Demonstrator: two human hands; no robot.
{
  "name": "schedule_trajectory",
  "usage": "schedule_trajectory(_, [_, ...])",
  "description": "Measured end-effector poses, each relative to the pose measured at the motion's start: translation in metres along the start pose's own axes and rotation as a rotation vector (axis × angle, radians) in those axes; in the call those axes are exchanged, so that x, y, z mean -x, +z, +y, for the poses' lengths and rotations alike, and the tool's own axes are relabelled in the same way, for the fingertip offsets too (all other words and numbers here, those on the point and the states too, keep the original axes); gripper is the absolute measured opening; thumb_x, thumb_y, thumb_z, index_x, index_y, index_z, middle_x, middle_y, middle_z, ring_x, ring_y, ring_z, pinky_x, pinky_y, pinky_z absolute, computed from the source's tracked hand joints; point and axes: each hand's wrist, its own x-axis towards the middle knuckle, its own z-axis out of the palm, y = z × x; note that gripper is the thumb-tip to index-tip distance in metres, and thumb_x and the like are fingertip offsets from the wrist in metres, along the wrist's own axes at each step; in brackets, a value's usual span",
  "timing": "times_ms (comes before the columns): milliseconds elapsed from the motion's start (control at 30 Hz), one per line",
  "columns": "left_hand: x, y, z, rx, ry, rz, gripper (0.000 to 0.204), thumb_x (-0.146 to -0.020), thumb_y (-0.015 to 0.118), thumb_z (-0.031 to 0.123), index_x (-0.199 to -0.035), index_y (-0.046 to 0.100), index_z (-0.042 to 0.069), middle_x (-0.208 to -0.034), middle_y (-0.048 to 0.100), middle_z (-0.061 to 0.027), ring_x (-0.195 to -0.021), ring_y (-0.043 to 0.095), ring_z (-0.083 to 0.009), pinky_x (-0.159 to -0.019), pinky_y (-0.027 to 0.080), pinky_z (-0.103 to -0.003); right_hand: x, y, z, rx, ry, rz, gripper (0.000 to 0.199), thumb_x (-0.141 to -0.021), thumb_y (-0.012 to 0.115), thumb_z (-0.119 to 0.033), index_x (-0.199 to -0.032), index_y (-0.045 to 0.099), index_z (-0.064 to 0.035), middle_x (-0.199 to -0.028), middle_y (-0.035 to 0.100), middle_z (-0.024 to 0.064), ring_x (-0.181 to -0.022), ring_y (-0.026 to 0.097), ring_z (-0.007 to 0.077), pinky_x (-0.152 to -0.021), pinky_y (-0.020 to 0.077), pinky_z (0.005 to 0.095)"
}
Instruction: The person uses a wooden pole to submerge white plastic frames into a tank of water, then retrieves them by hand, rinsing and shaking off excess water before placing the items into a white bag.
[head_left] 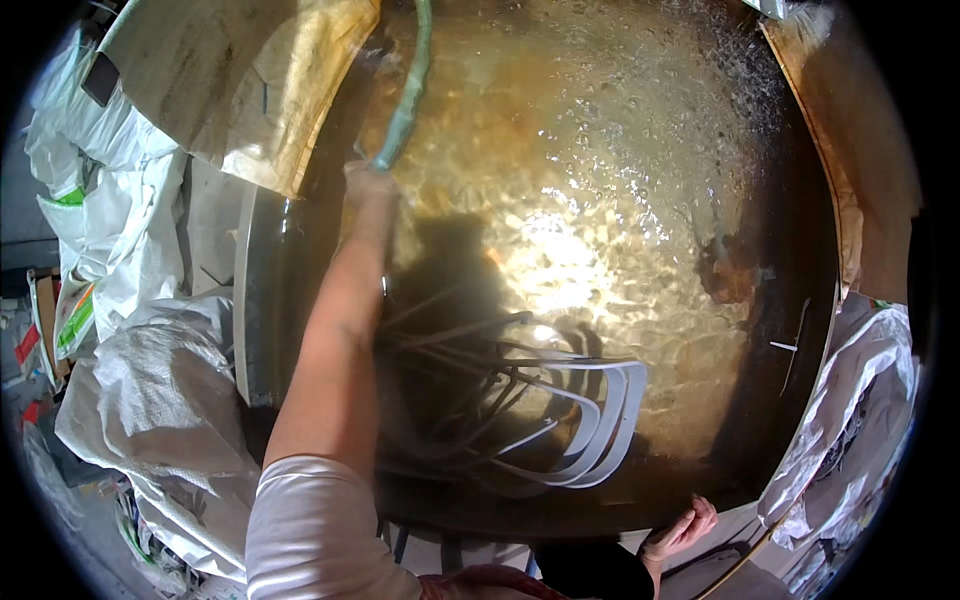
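My left arm reaches over a wide tank of brownish, rippling water. At the far left of the water, my left hand is closed round the lower end of a green hose; its fingers are partly blurred. The hose runs up past the top edge of the view. My right hand is at the near rim, fingers curled, with nothing visible in them. Several pale looped frames with thin rods lie in the water between my hands, partly in shadow.
Brown-stained sheets cover the tank's far left corner, and a similar sheet lines the right side. White woven sacks are piled at the left; another sack lies at the right. A rusty-coloured lump shows in the water.
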Motion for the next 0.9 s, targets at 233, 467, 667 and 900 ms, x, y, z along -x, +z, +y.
schedule_trajectory(233, [-0.001, 0.017, 0.0, 0.255, -0.162, -0.053, 0.034, -0.083, 0.047, -0.003, -0.113, 0.033, 0.003, -0.078, 0.052, -0.017, -0.048, 0.052, -0.024, -0.039, 0.049, -0.035, 0.002, 0.001, 0.002, 0.014, -0.01, 0.028, 0.027, -0.088, 0.04, -0.026, -0.086, 0.054, -0.0032, -0.086, 0.052, 0.0103, -0.088, 0.043, 0.0259, -0.083, 0.0305, 0.0379])
schedule_trajectory(467, [0.004, 0.007, -0.002, 0.038, -0.115, -0.303, 0.026, -0.08, 0.048, -0.003, -0.105, 0.045, -0.006, -0.079, 0.055, -0.0189, -0.059, 0.059, -0.0245, -0.041, 0.049, -0.031, 0.002, -0.001, 0.002, 0.019, -0.025, 0.02, 0.028, -0.089, 0.04, -0.027, -0.086, 0.054, -0.0033, -0.086, 0.052, 0.0109, -0.087, 0.044, 0.0265, -0.082, 0.031, 0.0379])
schedule_trajectory(667, [-0.005, 0.009, -0.023, 0.49, -0.29, -0.178, 0.029, -0.073, 0.042, -0.007, -0.1, 0.052, -0.008, -0.072, 0.056, -0.0161, -0.058, 0.059, -0.0241, -0.038, 0.043, -0.036, 0.001, 0.001, 0.002, 0.026, -0.009, 0.023, 0.029, -0.089, 0.04, -0.028, -0.086, 0.054, -0.0025, -0.087, 0.053, 0.0114, -0.087, 0.045, 0.0268, -0.082, 0.0318, 0.0381])
schedule_trajectory(900, [0.031, -0.013, 0.027, 0.56, -0.37, -0.133, 0.016, -0.083, 0.044, 0.011, -0.092, 0.052, 0.001, -0.062, 0.046, -0.0072, -0.049, 0.046, -0.0166, -0.038, 0.036, -0.029, -0.001, -0.001, 0.001, 0.036, -0.038, 0.012, 0.03, -0.09, 0.039, -0.027, -0.086, 0.054, -0.0018, -0.087, 0.053, 0.0114, -0.088, 0.045, 0.0272, -0.083, 0.032, 0.0381])
